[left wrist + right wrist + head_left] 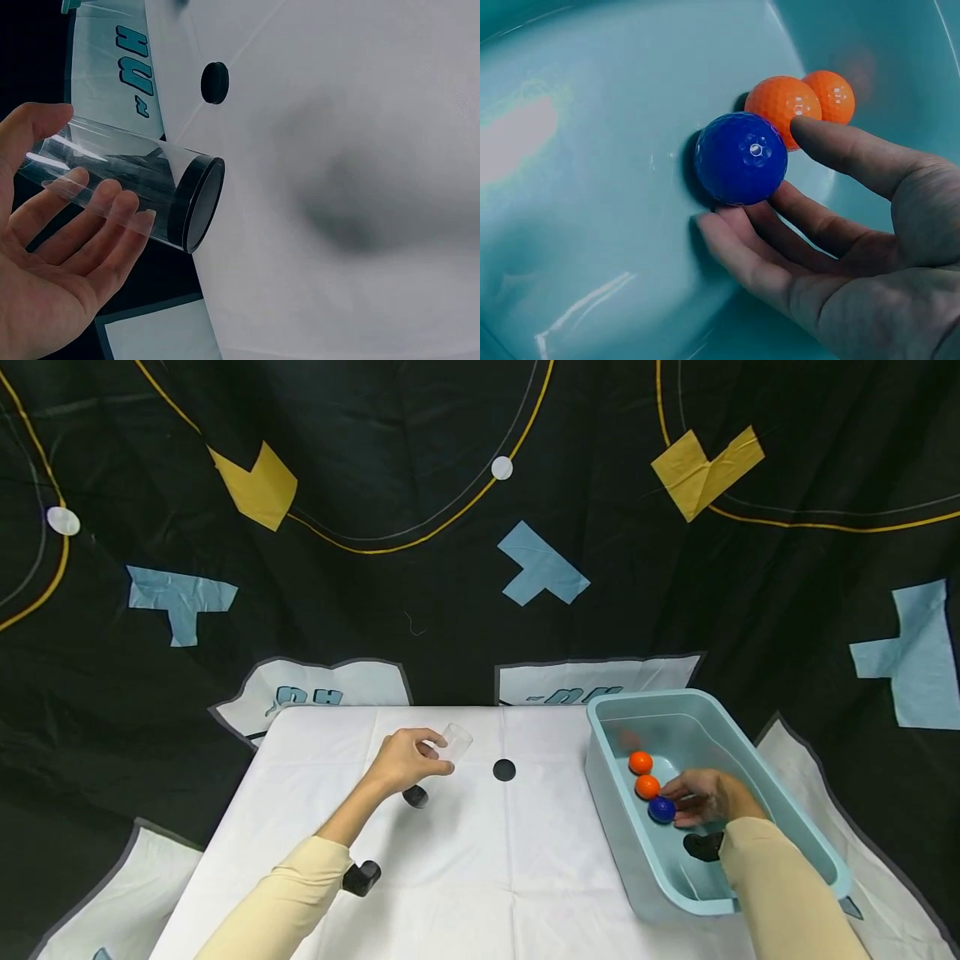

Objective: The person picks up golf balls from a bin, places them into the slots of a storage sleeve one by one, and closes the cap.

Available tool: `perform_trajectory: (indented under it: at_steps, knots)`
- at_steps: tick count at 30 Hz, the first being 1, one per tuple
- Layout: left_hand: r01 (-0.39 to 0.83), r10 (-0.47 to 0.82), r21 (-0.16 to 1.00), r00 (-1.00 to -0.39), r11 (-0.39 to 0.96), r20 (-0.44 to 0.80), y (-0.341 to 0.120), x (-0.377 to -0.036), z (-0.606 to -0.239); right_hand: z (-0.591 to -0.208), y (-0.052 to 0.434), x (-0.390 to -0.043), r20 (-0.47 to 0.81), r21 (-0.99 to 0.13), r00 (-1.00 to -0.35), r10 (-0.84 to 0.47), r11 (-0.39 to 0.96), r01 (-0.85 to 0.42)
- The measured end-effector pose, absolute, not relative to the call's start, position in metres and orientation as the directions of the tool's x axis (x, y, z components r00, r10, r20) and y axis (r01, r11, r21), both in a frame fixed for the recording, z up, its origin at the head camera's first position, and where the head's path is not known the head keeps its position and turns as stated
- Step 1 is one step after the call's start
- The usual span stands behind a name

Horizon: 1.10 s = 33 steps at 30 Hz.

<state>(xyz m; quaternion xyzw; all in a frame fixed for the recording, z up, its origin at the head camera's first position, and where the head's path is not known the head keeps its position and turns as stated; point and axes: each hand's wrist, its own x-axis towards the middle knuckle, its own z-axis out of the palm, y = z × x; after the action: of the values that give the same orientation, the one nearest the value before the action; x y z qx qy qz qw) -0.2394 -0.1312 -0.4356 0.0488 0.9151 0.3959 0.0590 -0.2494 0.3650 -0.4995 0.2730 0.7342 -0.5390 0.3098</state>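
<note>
Fingers (780,225) of right hand (705,797) loosely curved around blue ball (741,158), touching its underside, thumb just above it, not clamped. Ball sits in teal bin (780,760) at right edge of worktop (480,860), against bin's near-left wall. Two orange balls (784,101) just beyond the blue one, touching each other. Left hand (405,760) holds clear tube (127,184) above worktop's far middle, long axis tilted, dark-rimmed end down. Count: one blue ball, two orange, one tube, one bin.
</note>
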Motion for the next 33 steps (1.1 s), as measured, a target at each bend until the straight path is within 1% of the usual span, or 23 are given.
perform_trajectory:
  at_steps: [4, 12, 16, 20, 23, 27, 30, 33]
  knots:
    - [0.04, 0.136, 0.733, -0.988, 0.679, -0.072, -0.132, -0.24, -0.436, -0.502, 0.365, -0.25, -0.754, -0.618, -0.655, 0.049, 0.284, 0.733]
    - [0.041, 0.132, 0.733, -0.989, 0.679, -0.067, -0.133, -0.238, -0.435, -0.498, 0.366, -0.25, -0.785, -0.591, -0.619, 0.011, 0.285, 0.754]
    - [0.041, 0.131, 0.73, -0.989, 0.682, -0.067, -0.134, -0.239, -0.436, -0.5, 0.365, -0.251, -0.798, -0.576, -0.602, 0.028, 0.258, 0.776]
    - [0.048, 0.137, 0.727, -0.988, 0.685, -0.064, -0.134, -0.239, -0.435, -0.5, 0.364, -0.251, -0.806, -0.565, -0.592, 0.03, 0.263, 0.782]
    - [0.048, 0.138, 0.729, -0.988, 0.683, -0.064, -0.134, -0.239, -0.433, -0.497, 0.365, -0.248, -0.812, -0.562, -0.583, 0.008, 0.254, 0.787]
    - [0.039, 0.137, 0.733, -0.988, 0.68, -0.075, -0.135, -0.239, -0.433, -0.488, 0.367, -0.246, -0.825, -0.559, -0.562, -0.057, 0.219, 0.799]
    - [0.039, 0.142, 0.734, -0.987, 0.678, -0.079, -0.136, -0.239, -0.433, -0.48, 0.37, -0.247, -0.823, -0.567, -0.559, -0.1, 0.209, 0.797]
    - [0.034, 0.142, 0.735, -0.986, 0.677, -0.085, -0.137, -0.239, -0.432, -0.471, 0.37, -0.249, -0.813, -0.581, -0.573, -0.104, 0.197, 0.789]
